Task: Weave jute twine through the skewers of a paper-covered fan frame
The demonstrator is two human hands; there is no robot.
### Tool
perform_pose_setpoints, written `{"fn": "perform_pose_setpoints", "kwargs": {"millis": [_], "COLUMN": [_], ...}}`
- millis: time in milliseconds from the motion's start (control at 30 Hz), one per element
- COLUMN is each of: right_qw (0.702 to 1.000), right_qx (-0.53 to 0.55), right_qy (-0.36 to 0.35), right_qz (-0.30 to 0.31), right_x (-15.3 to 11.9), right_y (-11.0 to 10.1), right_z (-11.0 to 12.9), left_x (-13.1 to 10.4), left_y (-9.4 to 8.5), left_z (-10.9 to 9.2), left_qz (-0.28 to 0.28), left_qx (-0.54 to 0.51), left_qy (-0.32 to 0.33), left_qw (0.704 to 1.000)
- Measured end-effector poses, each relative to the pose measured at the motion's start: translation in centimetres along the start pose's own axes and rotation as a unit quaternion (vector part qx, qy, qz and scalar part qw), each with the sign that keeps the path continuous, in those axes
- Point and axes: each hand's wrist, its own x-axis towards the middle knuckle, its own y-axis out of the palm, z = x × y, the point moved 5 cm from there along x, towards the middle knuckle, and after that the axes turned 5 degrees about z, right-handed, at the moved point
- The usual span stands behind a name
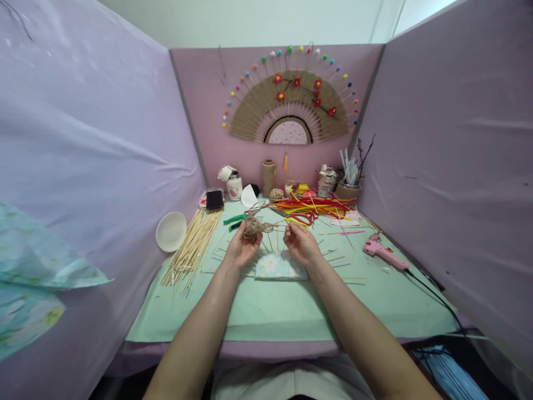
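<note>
The left hand (pixel 244 247) is cupping a ball of twine (pixel 252 228), palm turned up, fingers closed around its lower side. The right hand (pixel 302 241) is holding its thumb and fingertips together, apparently clamped on the end of the loose strands (pixel 268 227) that are spanning the gap from the ball; the exact pinch point is too small to confirm.

Just below and between the hands, a half-round piece covered in floral cloth (pixel 280 265) is lying flat on the table (pixel 278 322). Thin sticks (pixel 277 241) are radiating from around it, some passing beneath both hands.

Beyond the left hand, green-handled pliers (pixel 235 219) are resting near the ball. Beyond the right hand, red-handled scissors (pixel 308 219) are lying near the fingertips. A pink glue gun (pixel 387 254) is resting well to the right of the right hand; a bundle of wooden sticks (pixel 194 250) is lying to the left of the left hand.

Judged step: twine handling — the hands are drawing out or sorting strands above the sticks. Judged requirement for any further move: the left hand supporting the ball loosely, the right hand maintaining light tension — both clear of the stick tips to prevent snagging.
</note>
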Motion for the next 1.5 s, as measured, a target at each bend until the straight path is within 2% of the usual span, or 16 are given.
{"fn": "perform_pose_setpoints", "kwargs": {"millis": [400, 700, 1133, 1333, 1500], "right_qw": [1.000, 0.998, 0.999, 0.998, 0.998], "right_qx": [0.021, 0.018, 0.023, 0.013, 0.002], "right_qy": [-0.002, -0.062, -0.044, -0.053, -0.055], "right_qz": [-0.022, -0.007, -0.018, -0.019, -0.023], "right_x": [0.3, 0.3, 0.3, 0.1, 0.1], "right_y": [-0.6, -0.5, -0.7, -0.4, -0.4], "right_z": [0.3, 1.0, 1.0, 1.2, 1.3], "left_x": [-0.1, -0.2, 0.3, 0.8, 1.1], "left_y": [-0.4, -0.1, -0.7, -1.1, -1.5], "left_z": [0.2, 0.2, 0.0, -0.5, -1.2], "left_qz": [0.024, 0.029, 0.069, 0.071, 0.044], "left_qx": [0.076, 0.042, 0.043, 0.026, -0.011], "left_qy": [-0.038, -0.034, -0.042, 0.006, 0.062], "left_qw": [0.996, 0.998, 0.996, 0.997, 0.997]}}
